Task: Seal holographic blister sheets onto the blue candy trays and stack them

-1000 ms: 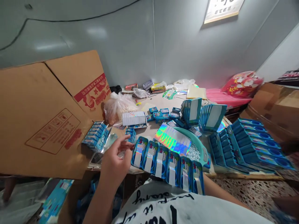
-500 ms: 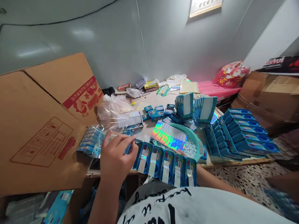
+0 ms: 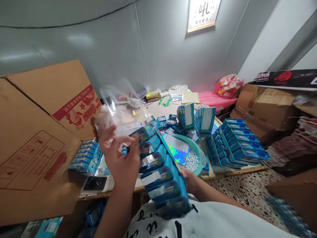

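Right hand has its fingers clamped on a strip of blue blister packs; left hand sits just beside it, fingers spread.

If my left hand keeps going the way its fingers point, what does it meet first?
Probably the row of blue packets held by the right hand. The left hand points toward its near edge, though depth is hard to judge from this view.
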`<state>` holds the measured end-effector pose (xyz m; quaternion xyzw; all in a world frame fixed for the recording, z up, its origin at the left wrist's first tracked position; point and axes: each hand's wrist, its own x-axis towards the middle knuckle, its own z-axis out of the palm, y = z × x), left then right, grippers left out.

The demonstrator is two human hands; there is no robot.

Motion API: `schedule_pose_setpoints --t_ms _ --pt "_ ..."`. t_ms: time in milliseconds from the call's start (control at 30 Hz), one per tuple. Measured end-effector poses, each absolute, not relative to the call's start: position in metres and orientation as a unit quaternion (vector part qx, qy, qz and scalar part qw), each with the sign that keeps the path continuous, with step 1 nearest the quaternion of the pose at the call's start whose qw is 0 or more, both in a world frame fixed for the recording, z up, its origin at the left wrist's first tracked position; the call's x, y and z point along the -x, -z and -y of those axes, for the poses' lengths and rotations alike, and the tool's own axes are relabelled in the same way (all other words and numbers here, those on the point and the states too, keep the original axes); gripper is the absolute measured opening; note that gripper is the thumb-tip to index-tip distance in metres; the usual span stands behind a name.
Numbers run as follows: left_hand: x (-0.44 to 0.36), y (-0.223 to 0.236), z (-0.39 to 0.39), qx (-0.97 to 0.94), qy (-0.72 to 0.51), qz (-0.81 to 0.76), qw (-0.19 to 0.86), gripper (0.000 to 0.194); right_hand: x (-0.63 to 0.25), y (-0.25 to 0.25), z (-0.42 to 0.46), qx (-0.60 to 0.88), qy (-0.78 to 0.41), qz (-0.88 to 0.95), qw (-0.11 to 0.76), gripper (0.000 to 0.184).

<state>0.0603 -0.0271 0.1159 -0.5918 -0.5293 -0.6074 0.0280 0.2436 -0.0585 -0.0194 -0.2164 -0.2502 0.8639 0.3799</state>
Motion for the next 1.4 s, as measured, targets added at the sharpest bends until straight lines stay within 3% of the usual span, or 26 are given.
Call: schedule_pose_setpoints --t_ms 133,367,667,867,967,1067,1200,1300,1400 --pt "-0.067 -0.136 0.018 0.572 0.673 0.457 -0.101 0.022 -0.232 0.01 0.049 0.105 -0.884 0.302 0.341 0.086" --pt "-0.078 -0.134 0.025 0.574 0.682 0.431 -0.144 0.024 -0.219 -0.01 0.028 0.177 -0.898 0.266 0.301 0.096" --pt "-0.062 -0.133 0.034 0.592 0.679 0.403 -0.162 0.028 -0.214 -0.017 0.017 0.186 -0.869 0.28 0.363 0.079" --pt "-0.049 -0.123 0.033 0.626 0.651 0.42 -0.083 0.027 -0.203 -0.012 0.015 0.212 -0.872 0.239 0.372 0.073" --pt "-0.041 -0.126 0.033 0.633 0.62 0.463 -0.009 0.034 -0.202 -0.01 0.018 0.231 -0.869 0.221 0.379 0.072" --pt "-0.036 -0.135 0.033 0.618 0.577 0.534 -0.006 0.042 -0.201 -0.011 0.023 0.242 -0.851 0.219 0.411 0.069" --pt "-0.038 -0.141 0.029 0.56 0.547 0.606 -0.143 0.04 -0.199 -0.015 0.028 0.236 -0.837 0.226 0.439 0.071" --pt "-0.041 -0.141 0.022 0.543 0.545 0.573 -0.284 0.042 -0.197 -0.019 0.03 0.215 -0.834 0.227 0.455 0.075" --pt "-0.042 -0.142 0.017 0.551 0.566 0.518 -0.328 0.042 -0.195 -0.02 0.031 0.199 -0.835 0.22 0.464 0.08"
